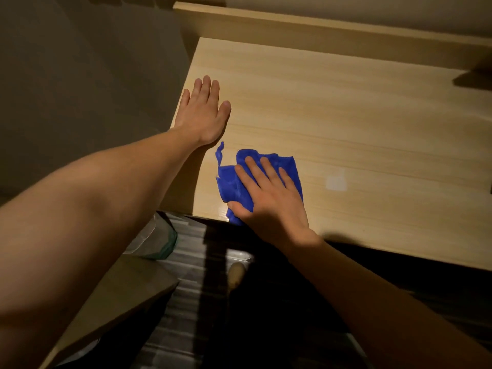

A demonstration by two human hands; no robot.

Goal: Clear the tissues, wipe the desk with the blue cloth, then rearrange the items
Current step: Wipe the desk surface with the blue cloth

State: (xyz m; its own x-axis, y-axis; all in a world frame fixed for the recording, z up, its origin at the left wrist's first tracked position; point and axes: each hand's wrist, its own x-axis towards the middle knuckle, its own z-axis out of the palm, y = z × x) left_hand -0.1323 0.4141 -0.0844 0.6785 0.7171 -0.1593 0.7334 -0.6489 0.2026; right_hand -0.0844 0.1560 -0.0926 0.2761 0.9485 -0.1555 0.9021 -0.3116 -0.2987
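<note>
A crumpled blue cloth (231,182) lies on the light wooden desk (346,123) near its front left corner. My right hand (269,198) presses flat on the cloth with straight, spread fingers, the thumb at the cloth's near edge. My left hand (202,113) rests flat on the desk's left edge, fingers straight and together, just beyond the cloth and apart from it. No tissues are in view.
A raised wooden back ledge (319,30) runs along the desk's far side. A dark object (474,79) sits at the right edge. A pale patch (336,181) marks the desktop. A bin with a plastic liner (154,235) stands on the floor at the left.
</note>
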